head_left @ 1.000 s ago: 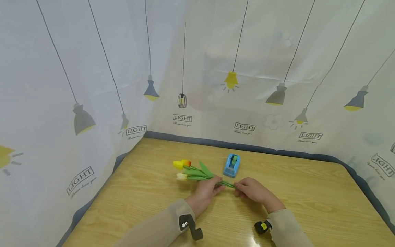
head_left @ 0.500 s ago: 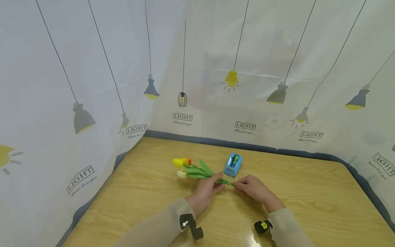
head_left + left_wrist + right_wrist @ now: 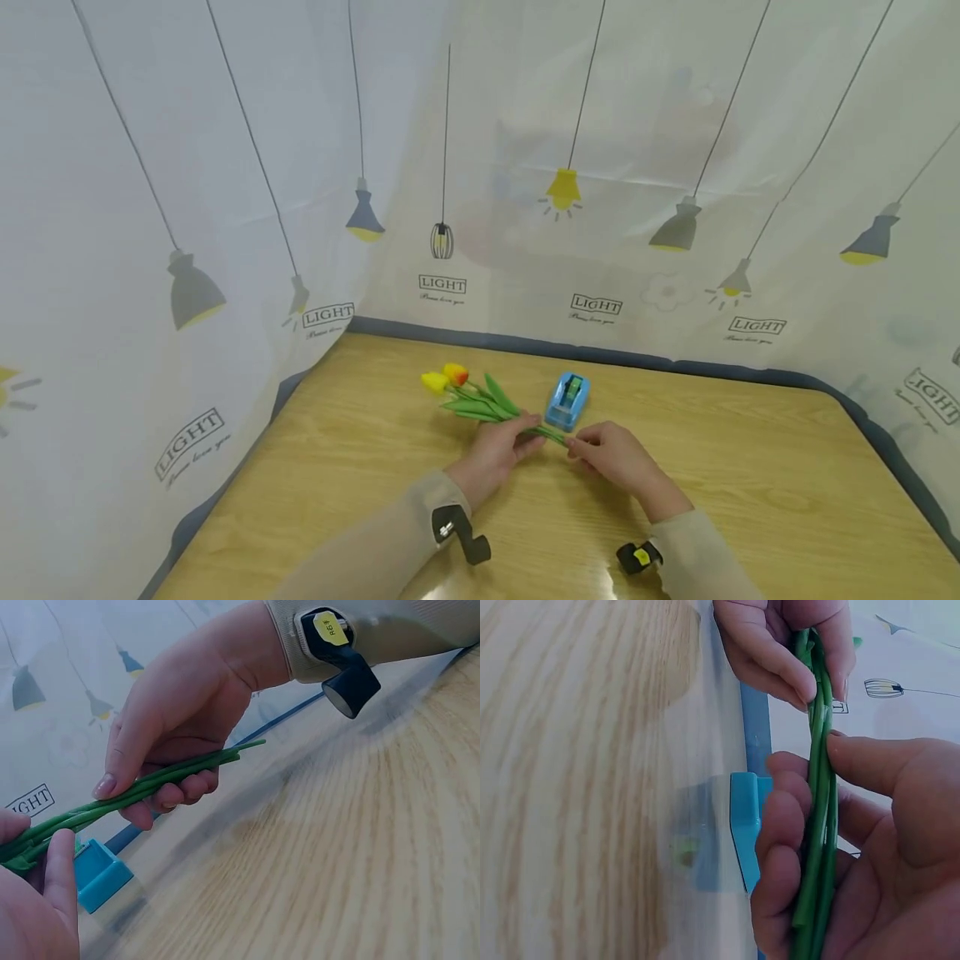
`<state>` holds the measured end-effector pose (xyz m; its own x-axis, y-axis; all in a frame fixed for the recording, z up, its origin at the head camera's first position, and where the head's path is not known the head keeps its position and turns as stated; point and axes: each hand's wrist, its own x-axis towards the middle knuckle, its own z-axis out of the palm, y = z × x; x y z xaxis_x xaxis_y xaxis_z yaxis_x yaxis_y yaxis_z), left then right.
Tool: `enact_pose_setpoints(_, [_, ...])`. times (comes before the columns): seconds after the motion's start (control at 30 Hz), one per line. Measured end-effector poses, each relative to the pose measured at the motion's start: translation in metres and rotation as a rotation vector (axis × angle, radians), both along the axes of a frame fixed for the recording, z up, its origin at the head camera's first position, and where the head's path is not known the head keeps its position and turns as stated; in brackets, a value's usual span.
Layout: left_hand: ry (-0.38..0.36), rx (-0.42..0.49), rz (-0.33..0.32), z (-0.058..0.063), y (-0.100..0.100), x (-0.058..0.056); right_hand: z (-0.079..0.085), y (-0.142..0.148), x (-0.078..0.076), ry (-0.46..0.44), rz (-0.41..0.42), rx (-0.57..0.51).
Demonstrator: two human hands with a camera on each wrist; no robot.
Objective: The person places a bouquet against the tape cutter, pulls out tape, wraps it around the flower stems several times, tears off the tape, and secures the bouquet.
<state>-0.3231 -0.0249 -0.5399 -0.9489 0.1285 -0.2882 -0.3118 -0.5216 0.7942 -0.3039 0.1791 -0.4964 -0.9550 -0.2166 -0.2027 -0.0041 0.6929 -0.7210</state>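
Stems point(image 3: 823, 787), slender and green: my left hand point(image 3: 495, 452) is pinching midway, my right hand point(image 3: 618, 458) gripping near their ends, presumably aligning them.

"what's behind the table point(image 3: 750, 467)?"

"a pale sheet point(image 3: 517, 108), hung across the left and far sides and round to the right, a bit creased."

"any pattern?"

"printed hanging lamps point(image 3: 674, 227) in grey, blue and yellow, one a wire cage point(image 3: 442, 242), with the word 'light' in small boxes point(image 3: 596, 305) lower down."

"and the table itself?"

"yellowish wood grain, a dark blue-grey band point(image 3: 480, 340) along its far edge, and bright glare point(image 3: 611, 583) at the near side."
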Motion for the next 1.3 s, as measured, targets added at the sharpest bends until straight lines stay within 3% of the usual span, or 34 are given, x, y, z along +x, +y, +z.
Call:
enact_pose_setpoints(0.4, [0.015,0.015,-0.039,-0.002,-0.003,-0.002,-0.007,0.004,-0.001,-0.060,0.119,-0.066])
enact_pose_setpoints(0.7, [0.073,0.080,-0.105,-0.004,-0.006,-0.004,-0.007,0.006,-0.006,0.016,0.071,-0.041])
enact_pose_setpoints(0.87, [0.093,0.103,-0.086,-0.003,-0.002,-0.009,-0.005,0.004,-0.006,0.089,0.029,0.002])
enact_pose_setpoints(1.03, [0.106,0.070,-0.050,0.002,0.006,-0.014,0.001,0.004,-0.004,0.143,0.000,0.045])
enact_pose_setpoints(1.3, [0.065,0.030,0.009,0.005,0.018,-0.019,0.006,0.003,-0.002,0.228,0.001,0.086])
